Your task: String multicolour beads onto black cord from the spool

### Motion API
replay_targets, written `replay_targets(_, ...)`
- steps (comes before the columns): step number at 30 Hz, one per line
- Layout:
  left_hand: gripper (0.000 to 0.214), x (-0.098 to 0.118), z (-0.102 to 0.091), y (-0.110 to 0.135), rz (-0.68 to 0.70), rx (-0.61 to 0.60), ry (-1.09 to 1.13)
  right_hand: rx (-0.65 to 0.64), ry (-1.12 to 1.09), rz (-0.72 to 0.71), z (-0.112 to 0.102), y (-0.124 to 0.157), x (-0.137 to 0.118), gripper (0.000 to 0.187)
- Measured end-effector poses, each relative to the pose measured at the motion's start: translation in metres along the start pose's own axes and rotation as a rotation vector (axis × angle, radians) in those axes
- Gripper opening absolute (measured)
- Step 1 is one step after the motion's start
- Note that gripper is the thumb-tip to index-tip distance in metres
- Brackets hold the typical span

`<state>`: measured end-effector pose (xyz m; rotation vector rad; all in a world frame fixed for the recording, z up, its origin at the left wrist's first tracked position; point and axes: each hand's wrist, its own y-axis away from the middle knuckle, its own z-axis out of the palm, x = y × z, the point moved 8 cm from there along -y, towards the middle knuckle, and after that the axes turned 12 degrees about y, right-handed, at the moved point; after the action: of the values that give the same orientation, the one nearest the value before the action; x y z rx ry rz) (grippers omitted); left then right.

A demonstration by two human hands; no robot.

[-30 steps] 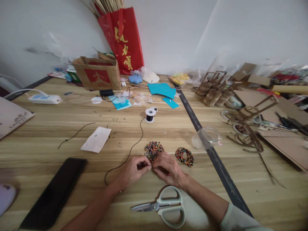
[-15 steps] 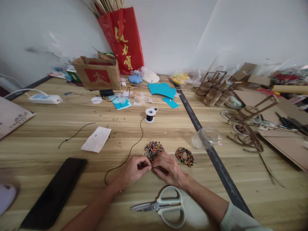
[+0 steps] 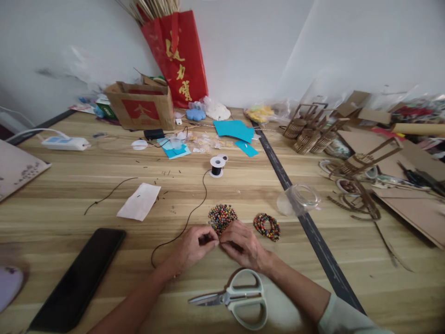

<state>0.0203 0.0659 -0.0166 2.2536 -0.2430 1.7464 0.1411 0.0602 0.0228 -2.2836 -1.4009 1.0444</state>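
Note:
My left hand point(image 3: 197, 246) is closed in a pinch, thumb against forefinger, on what looks like the end of a black cord point(image 3: 189, 218). That cord runs from a white spool point(image 3: 216, 167) and disappears behind my left forearm. Fingertip to fingertip with it, my right hand point(image 3: 245, 246) also pinches; whatever it grips is too small to make out. Just beyond both hands lies a pile of small multicoloured beads point(image 3: 222, 215), partly covered by my right fingers. A coiled bead string point(image 3: 267, 227) rests to the right. Scissors point(image 3: 239, 297) with pale handles lie slightly open below my hands.
On the left are a black phone point(image 3: 79, 278), a white paper piece point(image 3: 139, 202) and a loose cord point(image 3: 111, 192). A clear plastic container point(image 3: 299, 199) stands right. Small woven baskets point(image 3: 309, 132) stand farther back. A cardboard box point(image 3: 141, 106) and red bag point(image 3: 181, 60) are by the wall.

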Motion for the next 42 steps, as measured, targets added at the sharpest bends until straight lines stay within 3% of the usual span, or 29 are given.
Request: replay_targets(42,0.013,0.0045,0.0002,-0.0002,-0.004,-0.038,-0.005,-0.017,-0.084,0.069,-0.0003,0.0015,0.0053,0.006)
